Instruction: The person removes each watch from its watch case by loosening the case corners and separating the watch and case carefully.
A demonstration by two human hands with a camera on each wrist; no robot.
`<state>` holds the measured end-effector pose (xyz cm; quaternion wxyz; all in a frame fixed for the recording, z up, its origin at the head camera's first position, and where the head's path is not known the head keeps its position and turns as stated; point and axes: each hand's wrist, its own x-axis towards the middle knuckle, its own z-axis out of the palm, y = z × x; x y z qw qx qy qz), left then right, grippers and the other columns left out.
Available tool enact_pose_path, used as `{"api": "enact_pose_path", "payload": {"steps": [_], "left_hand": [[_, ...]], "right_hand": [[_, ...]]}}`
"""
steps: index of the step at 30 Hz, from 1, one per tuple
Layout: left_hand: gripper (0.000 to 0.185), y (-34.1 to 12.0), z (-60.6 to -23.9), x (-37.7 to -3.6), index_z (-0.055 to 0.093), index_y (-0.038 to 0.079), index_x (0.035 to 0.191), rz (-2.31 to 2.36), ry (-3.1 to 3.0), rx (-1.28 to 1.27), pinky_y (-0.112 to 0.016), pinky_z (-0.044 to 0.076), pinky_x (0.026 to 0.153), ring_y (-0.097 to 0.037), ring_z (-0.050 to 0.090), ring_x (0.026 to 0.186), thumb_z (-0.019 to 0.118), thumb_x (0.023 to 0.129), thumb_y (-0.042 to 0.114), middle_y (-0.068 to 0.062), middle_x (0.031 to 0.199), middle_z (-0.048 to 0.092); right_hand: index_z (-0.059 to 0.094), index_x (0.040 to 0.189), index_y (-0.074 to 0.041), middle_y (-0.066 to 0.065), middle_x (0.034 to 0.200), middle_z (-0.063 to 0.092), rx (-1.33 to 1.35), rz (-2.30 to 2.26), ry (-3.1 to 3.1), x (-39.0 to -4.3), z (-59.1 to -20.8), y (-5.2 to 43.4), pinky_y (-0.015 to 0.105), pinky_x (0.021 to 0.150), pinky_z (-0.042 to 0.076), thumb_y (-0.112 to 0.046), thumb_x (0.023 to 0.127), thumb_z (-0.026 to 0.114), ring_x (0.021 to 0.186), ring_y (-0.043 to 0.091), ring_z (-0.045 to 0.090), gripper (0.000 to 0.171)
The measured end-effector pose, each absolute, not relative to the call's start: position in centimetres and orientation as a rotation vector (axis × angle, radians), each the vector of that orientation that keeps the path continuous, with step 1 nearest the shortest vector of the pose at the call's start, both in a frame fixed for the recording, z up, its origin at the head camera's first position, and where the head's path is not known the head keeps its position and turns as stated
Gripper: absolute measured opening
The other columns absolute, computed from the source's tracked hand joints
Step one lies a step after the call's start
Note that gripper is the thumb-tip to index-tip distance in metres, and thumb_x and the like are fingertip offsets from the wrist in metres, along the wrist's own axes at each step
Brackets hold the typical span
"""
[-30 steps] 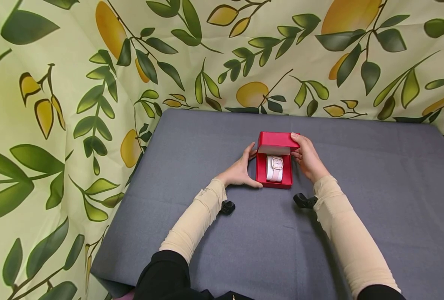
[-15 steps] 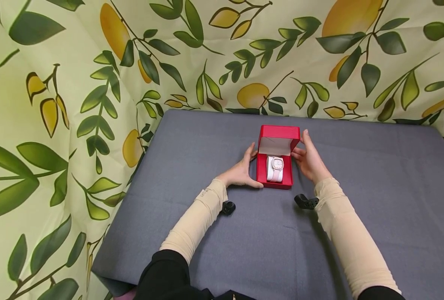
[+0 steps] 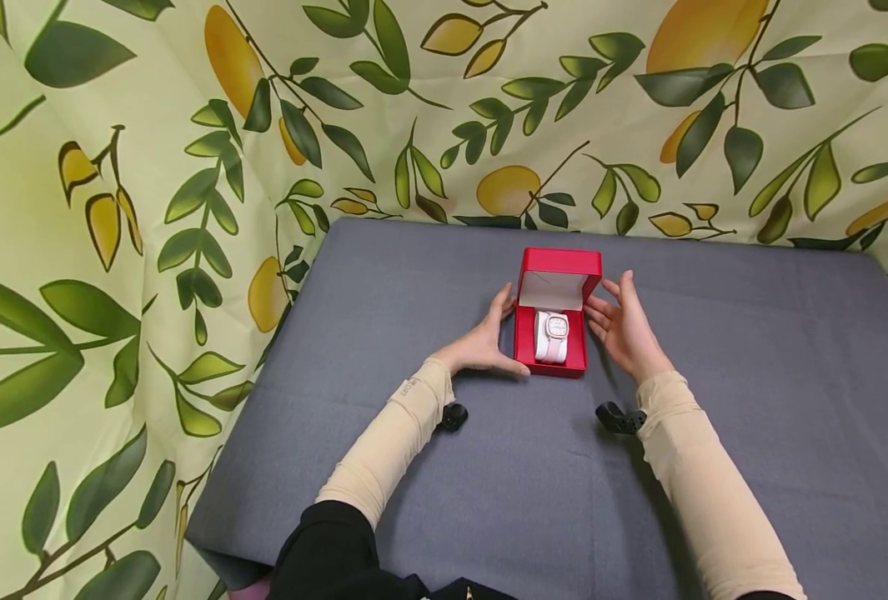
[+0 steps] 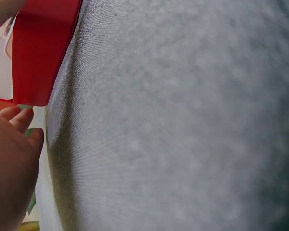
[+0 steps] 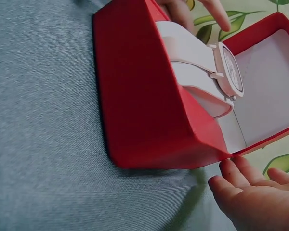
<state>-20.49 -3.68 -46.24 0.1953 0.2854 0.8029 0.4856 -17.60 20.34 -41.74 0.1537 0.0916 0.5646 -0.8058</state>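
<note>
A red watch box stands on the grey cloth with its lid raised. Inside, a pale pink wristwatch is wrapped round a white cushion; the right wrist view shows its round-cornered case and strap from the side. My left hand is spread along the box's left side, thumb near the front corner and fingers near the back one; firm contact is hard to tell. My right hand is at the right side, fingers extended and fingertips close to the hinge corner, holding nothing.
The grey cloth-covered table extends around the box. Behind and to the left hangs a curtain printed with leaves and yellow fruit. Black devices sit at both wrists, just above the cloth.
The lid has swung further up and back. My right hand has let go of the lid's edge and moved down and slightly right. My left hand stays at the box's left side.
</note>
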Motion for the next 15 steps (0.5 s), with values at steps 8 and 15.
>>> {"api": "enact_pose_path", "payload": {"steps": [8, 15], "left_hand": [[0.12, -4.0, -45.8, -20.2, -0.011, 0.015, 0.148, 1.451, 2.253, 0.753, -0.043, 0.018, 0.117, -0.022, 0.017, 0.145, 0.08, 0.071, 0.016, -0.011, 0.157, 0.007], [0.113, -4.3, -45.5, -19.8, -0.006, 0.012, 0.149, 1.503, 2.274, 0.71, -0.045, 0.02, 0.115, -0.022, 0.023, 0.143, 0.078, 0.073, 0.016, -0.011, 0.154, 0.016]], "right_hand": [[-0.002, 0.151, -0.018, 0.014, 0.158, 0.0, 0.214, -2.272, 1.701, -16.5, -41.8, 20.5, 0.041, 0.119, 0.002, -0.067, 0.088, 0.029, 0.146, 0.03, 0.005, 0.085], [0.006, 0.15, -0.01, 0.017, 0.153, 0.019, 0.18, -2.267, 1.82, -15.5, -42.1, 20.2, 0.033, 0.114, 0.023, -0.056, 0.093, 0.034, 0.134, 0.023, 0.031, 0.078]]}}
